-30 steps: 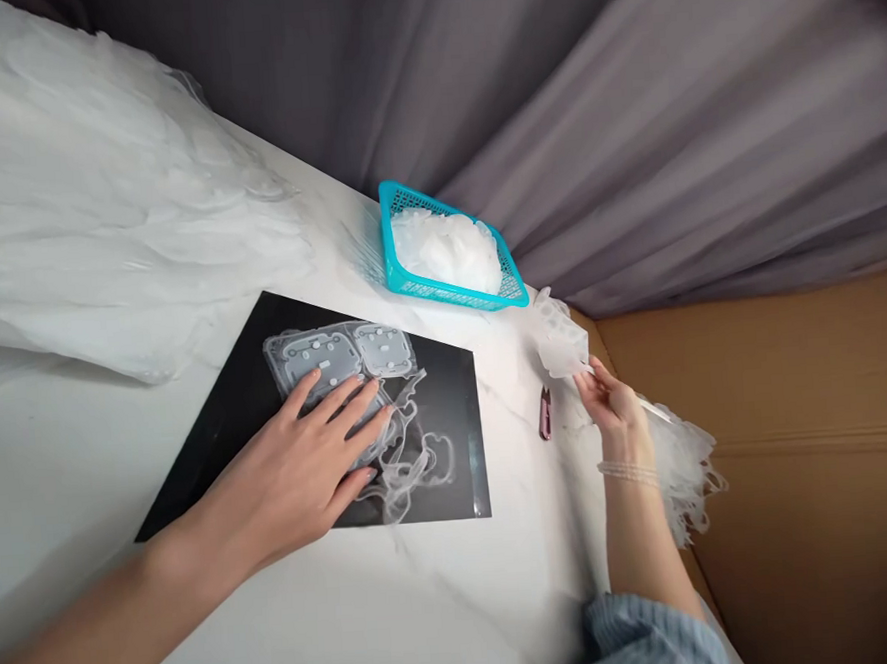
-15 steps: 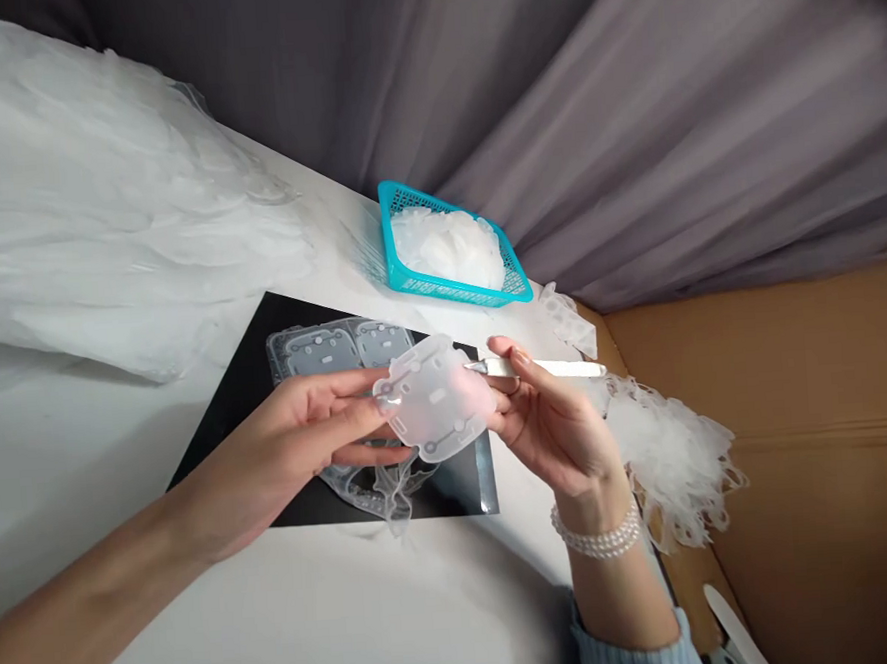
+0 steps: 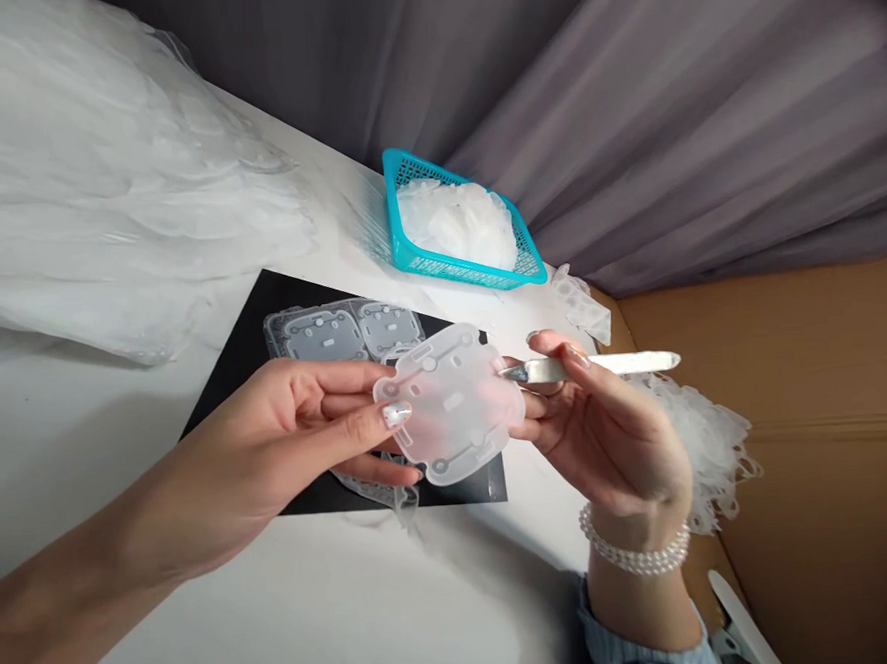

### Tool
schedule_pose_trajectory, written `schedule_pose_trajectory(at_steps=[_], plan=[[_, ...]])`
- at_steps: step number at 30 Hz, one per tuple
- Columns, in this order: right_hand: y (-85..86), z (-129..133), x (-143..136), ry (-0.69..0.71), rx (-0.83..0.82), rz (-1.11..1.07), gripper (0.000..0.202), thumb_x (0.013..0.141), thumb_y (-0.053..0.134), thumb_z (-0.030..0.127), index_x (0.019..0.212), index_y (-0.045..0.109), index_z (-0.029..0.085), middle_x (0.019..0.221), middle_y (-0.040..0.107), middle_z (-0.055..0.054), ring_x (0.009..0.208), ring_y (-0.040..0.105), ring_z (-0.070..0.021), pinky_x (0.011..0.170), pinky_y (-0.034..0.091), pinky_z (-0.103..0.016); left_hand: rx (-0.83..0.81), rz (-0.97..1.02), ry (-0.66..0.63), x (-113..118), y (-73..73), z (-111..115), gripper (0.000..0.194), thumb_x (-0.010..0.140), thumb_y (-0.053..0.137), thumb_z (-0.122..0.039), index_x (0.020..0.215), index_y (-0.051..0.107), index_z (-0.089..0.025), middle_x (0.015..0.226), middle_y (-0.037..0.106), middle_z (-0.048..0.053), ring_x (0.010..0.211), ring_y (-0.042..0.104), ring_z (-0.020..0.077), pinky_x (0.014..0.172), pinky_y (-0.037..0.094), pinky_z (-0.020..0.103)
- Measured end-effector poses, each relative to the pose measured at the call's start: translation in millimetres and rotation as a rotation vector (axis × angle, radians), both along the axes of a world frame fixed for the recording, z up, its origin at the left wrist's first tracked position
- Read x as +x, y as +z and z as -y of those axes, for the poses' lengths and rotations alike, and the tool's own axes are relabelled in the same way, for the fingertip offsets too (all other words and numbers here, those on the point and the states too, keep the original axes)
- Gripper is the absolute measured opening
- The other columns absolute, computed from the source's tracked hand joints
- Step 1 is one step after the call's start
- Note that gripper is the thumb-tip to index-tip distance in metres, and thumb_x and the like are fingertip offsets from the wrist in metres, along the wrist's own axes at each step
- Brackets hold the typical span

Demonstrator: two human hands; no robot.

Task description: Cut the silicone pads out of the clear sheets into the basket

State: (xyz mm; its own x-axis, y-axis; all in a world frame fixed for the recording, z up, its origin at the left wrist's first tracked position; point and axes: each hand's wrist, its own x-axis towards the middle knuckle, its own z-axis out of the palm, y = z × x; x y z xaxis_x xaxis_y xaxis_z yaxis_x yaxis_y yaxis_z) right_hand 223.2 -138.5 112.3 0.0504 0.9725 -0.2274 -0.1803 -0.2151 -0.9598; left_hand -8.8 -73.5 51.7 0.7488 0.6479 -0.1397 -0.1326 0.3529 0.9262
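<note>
Between thumb and fingers, my left hand (image 3: 306, 421) grips the left edge of a translucent, silicone-like pad (image 3: 454, 437) with rounded lobes, small slots and holes. My right hand (image 3: 599, 423) pinches a white-handled craft knife (image 3: 603, 365), its metal tip at the pad's upper right edge. Other fingers of that hand reach behind the pad's right side. Below both hands lies a black mat (image 3: 222, 401) bearing a clear molded sheet (image 3: 323, 334) with similar outlined shapes, partly hidden by my left hand and the pad.
A turquoise basket (image 3: 470, 279) of translucent pieces stands at the back. Stacked translucent sheets (image 3: 104, 192) fill the left. Scraps (image 3: 581, 304) lie right of the basket, with a heap of trimmings (image 3: 711, 456) beside a cardboard box (image 3: 817, 429). A grey curtain (image 3: 662, 108) hangs behind.
Both hands have come nearer the camera with the pad and knife, shifting slightly right. The knife tip stays by the pad's upper right edge. The view has shifted a little.
</note>
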Motion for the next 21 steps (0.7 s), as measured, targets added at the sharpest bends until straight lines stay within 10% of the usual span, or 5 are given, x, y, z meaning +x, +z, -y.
schedule_pose_trajectory(at_steps=[14,21], plan=[[-3.3,-4,3,0.037,-0.056,-0.036,0.023,0.089,0.066,0.039,0.105,0.07,0.023,0.094,0.077,-0.004,0.076,0.077,-0.019,0.07,0.067,-0.036,-0.112,0.048,-0.035,2,-1.3,2,0.034,0.09,0.066,-0.043,0.121,0.073,-0.03,0.111,0.078,0.006,0.095,0.076,0.0258,0.083,0.066,0.036],[-22.1,-34,38,-0.232,0.145,0.096,0.026,0.089,0.068,0.037,0.108,0.069,0.02,0.101,0.077,-0.007,0.086,0.076,-0.0175,0.084,0.064,-0.034,0.054,-0.109,0.251,-4,-25.8,-12,0.044,0.089,0.065,-0.049,0.128,0.067,-0.03,0.13,0.07,0.009,0.11,0.071,0.0305,0.083,0.064,0.032]])
